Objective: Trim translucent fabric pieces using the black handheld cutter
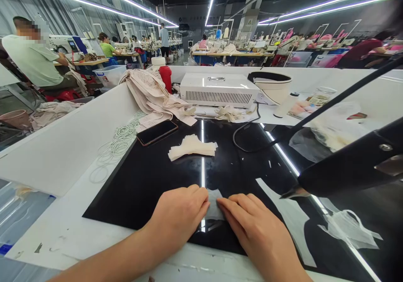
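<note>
Fabric scrap (214, 208), small and pale, lies flat on the black mat (141, 181), caught between both sets of fingertips. Left hand (179, 215) rests palm down, fingers together, tips on the scrap's left edge. Right hand (252, 227) lies the same way, fingers together, tips pressing its right edge. Beyond the fingers sits a stack of cut pieces (192, 147), with a phone (156, 131) farther left. A dark iron (352, 164) hangs just right of the right fingers.
</note>
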### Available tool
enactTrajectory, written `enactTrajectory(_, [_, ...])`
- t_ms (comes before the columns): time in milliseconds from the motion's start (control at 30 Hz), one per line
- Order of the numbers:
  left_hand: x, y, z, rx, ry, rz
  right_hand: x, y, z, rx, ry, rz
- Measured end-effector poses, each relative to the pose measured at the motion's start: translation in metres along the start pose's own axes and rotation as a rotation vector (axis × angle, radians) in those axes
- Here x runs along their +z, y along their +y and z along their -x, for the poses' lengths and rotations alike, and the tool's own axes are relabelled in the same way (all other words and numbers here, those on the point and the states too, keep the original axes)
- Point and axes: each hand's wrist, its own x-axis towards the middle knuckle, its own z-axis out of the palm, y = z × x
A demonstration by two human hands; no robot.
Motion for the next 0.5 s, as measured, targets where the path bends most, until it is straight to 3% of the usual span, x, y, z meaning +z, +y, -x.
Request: enactTrajectory(500, [0.0008, -0.0003, 0.0044, 0.031, 0.034, 0.007, -0.0037, -0.0048, -0.0015, -0.024, -0.008, 0.022])
